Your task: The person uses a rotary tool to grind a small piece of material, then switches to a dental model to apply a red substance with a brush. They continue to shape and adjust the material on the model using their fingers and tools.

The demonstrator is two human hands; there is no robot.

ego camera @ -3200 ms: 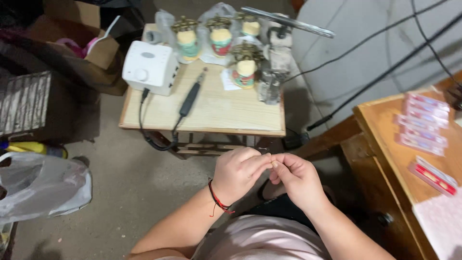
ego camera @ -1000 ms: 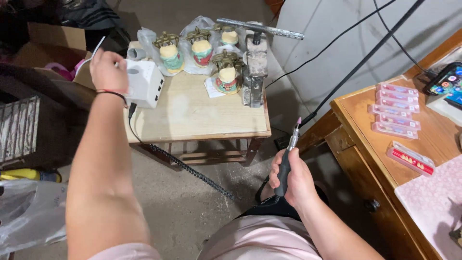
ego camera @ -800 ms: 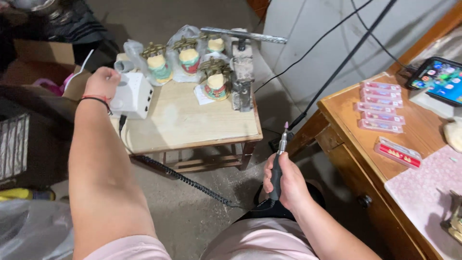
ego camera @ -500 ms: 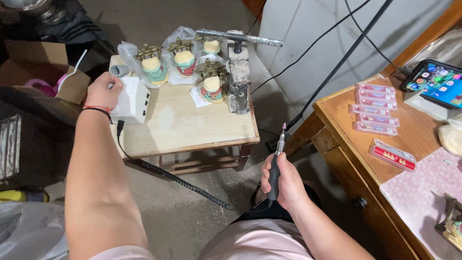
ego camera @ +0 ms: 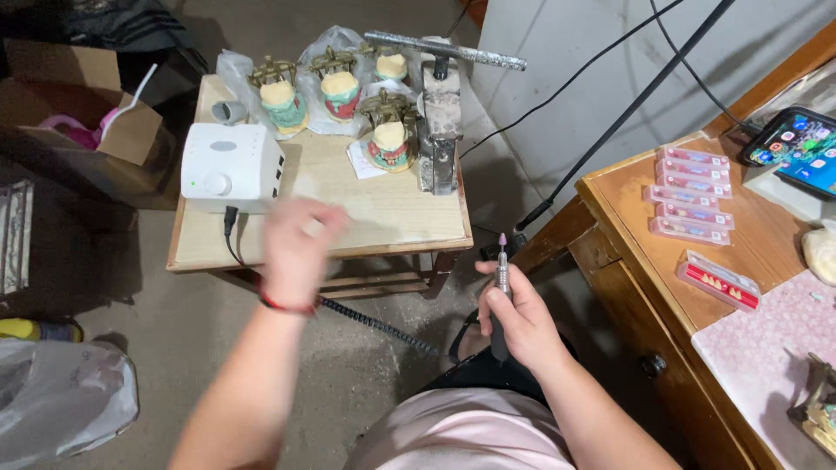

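The right hand (ego camera: 522, 326) has its fingers (ego camera: 498, 306) wrapped shut around a handpiece (ego camera: 500, 300), held upright with the small pinkish burr (ego camera: 502, 238) pointing up. That grip matches the earlier pictures; the tool has barely moved. The change is in the left hand (ego camera: 298, 248). Half a second ago it rested on the white box (ego camera: 231, 167) at the left end of the counter (ego camera: 383, 213); now it has come off the box and hangs, blurred with motion, over the counter's front edge, just right of and nearer than the box. Whether its fingers are spread or curled cannot be told through the blur; it appears to hold nothing. A red band circles its wrist. Judged from this, the touch at the box is finished and the hand is drawing back toward the body.

The handpiece is a slim grey and black rod, its lower part hidden in the palm. It sits in front of the counter's right corner, off the counter, above the lap. A coiled black cord (ego camera: 374, 324) runs under the counter edge from the box's side toward it.

Behind the box, at the counter's far edge, stand brass-framed dental casts (ego camera: 389, 130) on plastic bags, with a grey metal press (ego camera: 440, 113) to their right. Right of the counter, a wooden desk (ego camera: 636, 218) carries pink strips (ego camera: 692, 196).
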